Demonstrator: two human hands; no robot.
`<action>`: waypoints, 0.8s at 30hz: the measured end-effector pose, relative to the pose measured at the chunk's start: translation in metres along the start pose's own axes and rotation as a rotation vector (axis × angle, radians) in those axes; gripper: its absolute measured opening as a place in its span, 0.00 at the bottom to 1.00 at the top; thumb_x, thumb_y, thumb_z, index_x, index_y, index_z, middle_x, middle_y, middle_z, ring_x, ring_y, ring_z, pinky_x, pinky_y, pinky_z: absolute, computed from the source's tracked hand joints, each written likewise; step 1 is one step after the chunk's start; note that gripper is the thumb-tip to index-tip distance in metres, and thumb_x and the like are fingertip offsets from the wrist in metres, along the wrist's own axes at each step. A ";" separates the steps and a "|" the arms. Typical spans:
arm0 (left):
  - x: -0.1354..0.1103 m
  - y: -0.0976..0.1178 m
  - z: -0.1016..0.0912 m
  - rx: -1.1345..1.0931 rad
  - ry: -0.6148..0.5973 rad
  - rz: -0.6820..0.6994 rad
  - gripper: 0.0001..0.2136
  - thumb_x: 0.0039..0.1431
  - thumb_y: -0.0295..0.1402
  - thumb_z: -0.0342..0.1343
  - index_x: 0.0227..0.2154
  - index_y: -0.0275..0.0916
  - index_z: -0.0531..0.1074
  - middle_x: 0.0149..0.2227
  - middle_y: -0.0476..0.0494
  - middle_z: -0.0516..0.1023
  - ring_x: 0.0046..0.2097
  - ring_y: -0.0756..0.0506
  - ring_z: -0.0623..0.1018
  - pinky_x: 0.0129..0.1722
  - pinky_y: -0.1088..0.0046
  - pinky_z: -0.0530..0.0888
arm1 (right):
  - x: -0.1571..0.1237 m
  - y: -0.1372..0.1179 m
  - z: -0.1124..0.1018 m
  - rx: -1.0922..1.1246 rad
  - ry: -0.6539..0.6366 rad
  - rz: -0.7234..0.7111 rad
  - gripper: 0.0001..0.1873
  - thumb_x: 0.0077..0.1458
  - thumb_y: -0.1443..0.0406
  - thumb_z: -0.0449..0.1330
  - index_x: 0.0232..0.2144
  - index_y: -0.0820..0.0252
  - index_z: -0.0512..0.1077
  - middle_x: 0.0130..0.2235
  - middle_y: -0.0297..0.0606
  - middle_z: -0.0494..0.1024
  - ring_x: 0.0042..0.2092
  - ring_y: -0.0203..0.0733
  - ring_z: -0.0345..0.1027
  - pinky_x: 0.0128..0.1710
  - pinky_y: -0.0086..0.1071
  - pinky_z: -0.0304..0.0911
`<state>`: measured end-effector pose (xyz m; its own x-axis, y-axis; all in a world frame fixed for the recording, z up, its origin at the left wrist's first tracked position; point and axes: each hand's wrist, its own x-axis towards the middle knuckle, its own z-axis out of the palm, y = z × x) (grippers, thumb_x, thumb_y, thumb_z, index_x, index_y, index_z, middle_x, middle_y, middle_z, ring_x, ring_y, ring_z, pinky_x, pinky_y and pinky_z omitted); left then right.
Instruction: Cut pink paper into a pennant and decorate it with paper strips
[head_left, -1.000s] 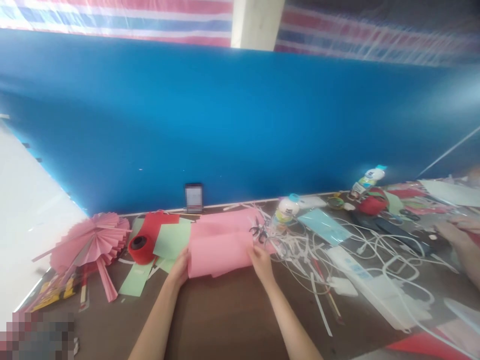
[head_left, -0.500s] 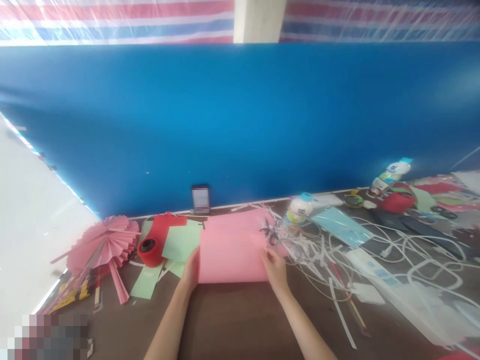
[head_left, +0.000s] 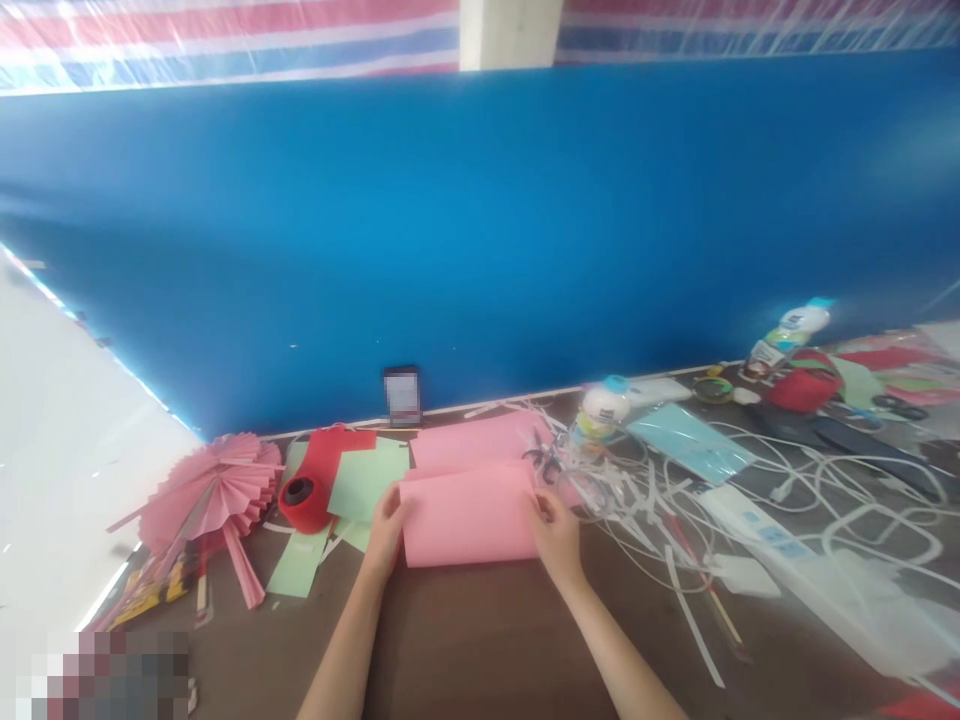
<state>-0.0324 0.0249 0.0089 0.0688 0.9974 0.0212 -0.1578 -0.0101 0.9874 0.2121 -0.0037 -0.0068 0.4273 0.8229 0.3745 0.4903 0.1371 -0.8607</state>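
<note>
A sheet of pink paper (head_left: pixel 471 515) is held between my two hands, just above the brown table. My left hand (head_left: pixel 388 525) grips its left edge, thumb on the front face and fingers mostly hidden behind. On the opposite edge my right hand (head_left: pixel 556 535) pinches the sheet, thumb and fingers curled together. Behind it lies a second pink sheet (head_left: pixel 480 438), partly covered. Scissors (head_left: pixel 547 462) rest by the right corner of the paper. Left of my left hand are pale green papers (head_left: pixel 367 478) and a roll of red paper ribbon (head_left: pixel 306 505).
A pleated pink paper fan (head_left: pixel 214 490) lies at the left. White paper scraps (head_left: pixel 637 510), tangled white cables (head_left: pixel 870 500), a power strip (head_left: pixel 780 560) and a glue bottle (head_left: pixel 600 412) crowd the right. A phone (head_left: pixel 402 397) leans on the blue partition (head_left: pixel 450 230).
Both hands have slid slightly upward along the sheet's edges, and the right fingers are more curled. The camera view has tilted a little.
</note>
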 end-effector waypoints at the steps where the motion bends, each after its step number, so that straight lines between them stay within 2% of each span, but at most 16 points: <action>1: 0.000 0.000 0.000 0.043 -0.003 -0.006 0.15 0.49 0.40 0.55 0.37 0.36 0.70 0.38 0.41 0.75 0.40 0.43 0.74 0.37 0.70 0.70 | 0.000 0.001 0.001 0.027 0.003 0.006 0.14 0.47 0.57 0.56 0.31 0.62 0.69 0.29 0.38 0.72 0.32 0.41 0.65 0.33 0.33 0.61; 4: 0.001 -0.004 0.001 0.144 0.047 0.003 0.13 0.48 0.40 0.56 0.31 0.35 0.70 0.32 0.43 0.76 0.36 0.45 0.74 0.34 0.72 0.69 | 0.001 0.001 0.001 0.098 0.019 0.038 0.20 0.46 0.57 0.57 0.40 0.63 0.67 0.28 0.36 0.71 0.30 0.40 0.66 0.33 0.33 0.62; 6: 0.002 -0.009 0.000 0.157 0.082 0.012 0.12 0.48 0.40 0.56 0.29 0.34 0.70 0.30 0.44 0.75 0.35 0.46 0.74 0.32 0.73 0.69 | 0.002 0.001 0.001 0.111 0.018 0.069 0.23 0.45 0.57 0.58 0.42 0.63 0.66 0.25 0.33 0.69 0.27 0.39 0.64 0.31 0.32 0.62; 9: 0.004 -0.013 0.000 0.146 0.112 0.012 0.12 0.47 0.40 0.56 0.28 0.35 0.70 0.30 0.44 0.76 0.34 0.46 0.74 0.32 0.73 0.69 | 0.004 0.000 -0.001 0.116 -0.028 0.108 0.17 0.44 0.56 0.58 0.33 0.64 0.71 0.25 0.35 0.70 0.28 0.39 0.64 0.31 0.32 0.62; 12: 0.003 -0.011 0.000 0.158 0.129 0.009 0.12 0.47 0.40 0.56 0.28 0.35 0.71 0.31 0.43 0.76 0.34 0.46 0.74 0.31 0.74 0.69 | 0.005 -0.002 -0.004 0.125 -0.065 0.133 0.14 0.43 0.56 0.58 0.25 0.63 0.71 0.25 0.37 0.72 0.28 0.41 0.65 0.30 0.32 0.61; 24: 0.002 -0.005 0.001 0.170 0.163 -0.038 0.12 0.48 0.42 0.56 0.26 0.36 0.71 0.28 0.45 0.74 0.31 0.47 0.72 0.28 0.75 0.68 | 0.006 -0.001 -0.003 0.160 -0.099 0.165 0.13 0.43 0.56 0.57 0.20 0.62 0.68 0.22 0.34 0.69 0.26 0.39 0.62 0.26 0.30 0.58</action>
<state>-0.0307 0.0266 0.0038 -0.0904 0.9955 -0.0287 0.0111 0.0298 0.9995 0.2162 -0.0001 -0.0026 0.4111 0.8903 0.1959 0.2907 0.0756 -0.9538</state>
